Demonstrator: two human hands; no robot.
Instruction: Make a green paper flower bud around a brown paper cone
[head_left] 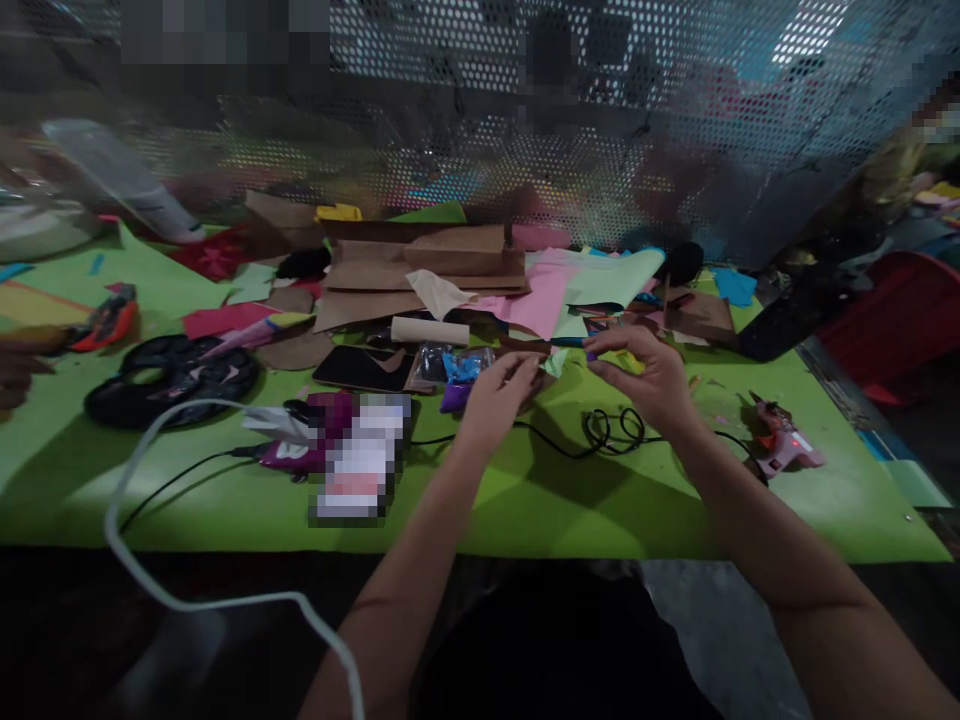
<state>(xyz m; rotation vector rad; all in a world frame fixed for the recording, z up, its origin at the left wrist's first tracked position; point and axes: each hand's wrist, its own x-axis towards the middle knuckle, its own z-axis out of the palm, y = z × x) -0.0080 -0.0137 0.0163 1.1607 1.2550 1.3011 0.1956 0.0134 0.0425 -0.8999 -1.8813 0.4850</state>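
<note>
Over the middle of the green table, my left hand (496, 398) is closed, its fingertips pinching a small light green paper piece (555, 362). A short distance to the right, my right hand (646, 378) holds a tiny purple piece (591, 355) between thumb and forefinger; its exact kind is too small to tell. The two hands are apart. Beside my left hand lie small plastic bags with blue contents (463, 368) and purple contents (454, 398). Below my right hand a thin black cable (611, 432) lies coiled.
A pink glue gun (787, 445) rests at the right. Left of my hands are a lit phone (364, 460), a dark phone (360, 368), a cardboard tube (430, 331) and a black tray (172, 380). Brown paper (427, 260) and pink sheets (544, 290) line the back. Another person's hand (22, 355) shows far left.
</note>
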